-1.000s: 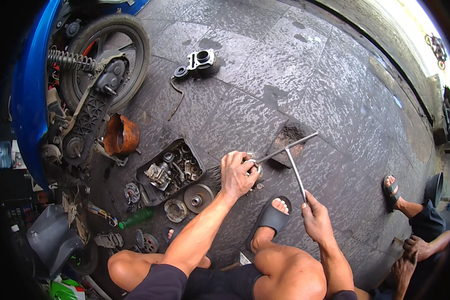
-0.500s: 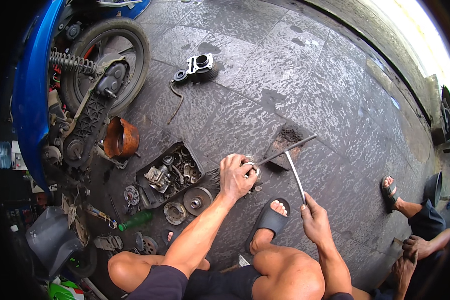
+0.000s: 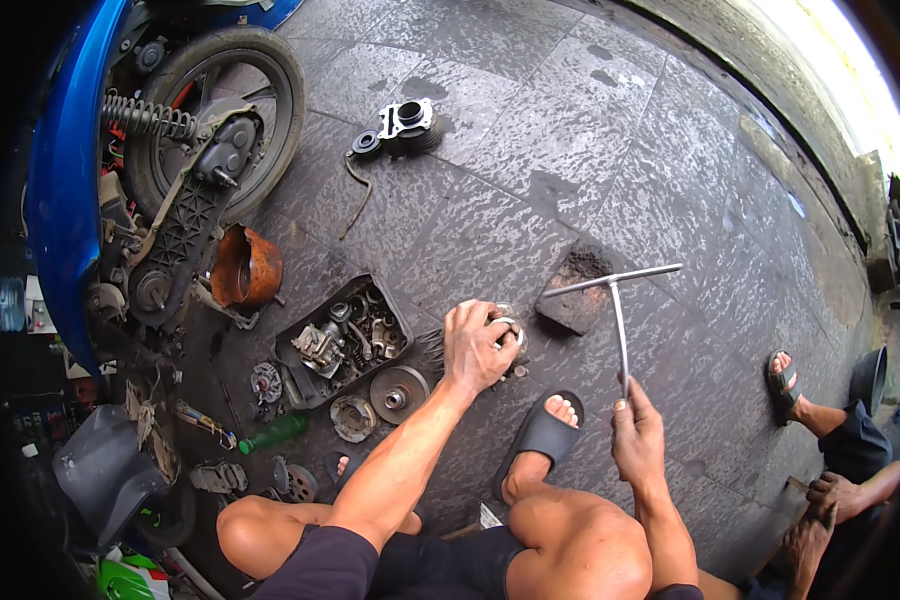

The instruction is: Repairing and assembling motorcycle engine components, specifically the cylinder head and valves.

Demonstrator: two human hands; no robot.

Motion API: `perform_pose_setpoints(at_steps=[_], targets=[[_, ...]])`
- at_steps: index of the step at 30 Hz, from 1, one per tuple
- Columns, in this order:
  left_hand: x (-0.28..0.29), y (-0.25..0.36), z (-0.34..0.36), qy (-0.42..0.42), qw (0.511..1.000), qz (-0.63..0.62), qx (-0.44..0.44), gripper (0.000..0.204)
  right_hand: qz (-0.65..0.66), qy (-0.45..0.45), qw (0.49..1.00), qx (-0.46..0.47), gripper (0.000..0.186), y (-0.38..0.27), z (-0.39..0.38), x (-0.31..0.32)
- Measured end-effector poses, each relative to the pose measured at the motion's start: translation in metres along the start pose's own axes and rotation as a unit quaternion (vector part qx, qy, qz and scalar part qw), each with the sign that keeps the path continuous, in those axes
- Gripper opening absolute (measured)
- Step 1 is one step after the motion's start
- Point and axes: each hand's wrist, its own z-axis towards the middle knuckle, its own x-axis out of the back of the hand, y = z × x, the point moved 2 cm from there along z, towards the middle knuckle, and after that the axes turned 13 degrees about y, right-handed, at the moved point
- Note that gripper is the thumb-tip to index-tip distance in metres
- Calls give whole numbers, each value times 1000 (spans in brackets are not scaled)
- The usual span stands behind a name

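Observation:
My left hand (image 3: 470, 350) is closed over a silvery metal part (image 3: 506, 336) low over the floor, largely hidden by my fingers; dark bristles show beside it. My right hand (image 3: 636, 430) grips the shaft of a metal T-bar wrench (image 3: 621, 330), whose crossbar hangs over a dirty, dark block (image 3: 567, 314). Left of my left hand lie a black tray (image 3: 403, 320) holding greasy engine parts, a round metal drum (image 3: 400, 395), a ring-shaped part (image 3: 354, 418) and a green bottle (image 3: 270, 433).
A partly dismantled blue scooter (image 3: 60, 200) with its rear wheel (image 3: 275, 150) stands at left, near a rusty container (image 3: 255, 265). A cylinder block (image 3: 408, 128) lies upper middle. A co-worker's hands (image 3: 835, 495) and sandalled foot (image 3: 785, 380) are at right, beside a black bucket (image 3: 868, 380).
My right hand has moved slightly up and right with the T-wrench, whose crossbar swung away from my left hand toward the right. My left hand stays on the metal part.

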Motion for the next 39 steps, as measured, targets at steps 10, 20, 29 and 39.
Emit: perform_pose_setpoints(at_steps=[10, 20, 29, 39], targets=[[-1, 1, 1, 19, 1000, -3, -18, 17, 0, 22, 999, 39, 44, -8, -4, 0], [0, 1, 2, -2, 1000, -6, 4, 16, -100, -22, 988, 117, 42, -17, -7, -3], [2, 2, 0, 3, 1000, 4, -8, 16, -57, -9, 993, 101, 42, -16, -8, -3], [1, 1, -1, 3, 1000, 4, -10, 17, -96, -39, 981, 166, 44, -12, -3, -6]])
